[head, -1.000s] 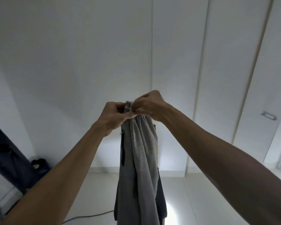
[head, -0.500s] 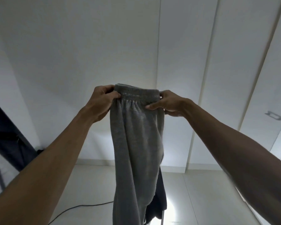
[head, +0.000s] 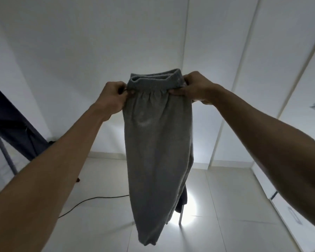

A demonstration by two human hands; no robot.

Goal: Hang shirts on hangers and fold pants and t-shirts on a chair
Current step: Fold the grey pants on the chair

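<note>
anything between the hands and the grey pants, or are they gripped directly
Nothing visible is between them: the left hand and right hand each pinch the waistband of the grey pants directly, one at each end.

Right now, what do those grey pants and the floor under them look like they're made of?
The grey pants look like soft knit fleece or cotton jersey: matte, slightly fuzzy, draping limply, with a gathered elastic waistband. The exact fibre can't be told. The floor looks like large pale glazed tiles: thin joint lines and a bright glossy reflection.
</note>
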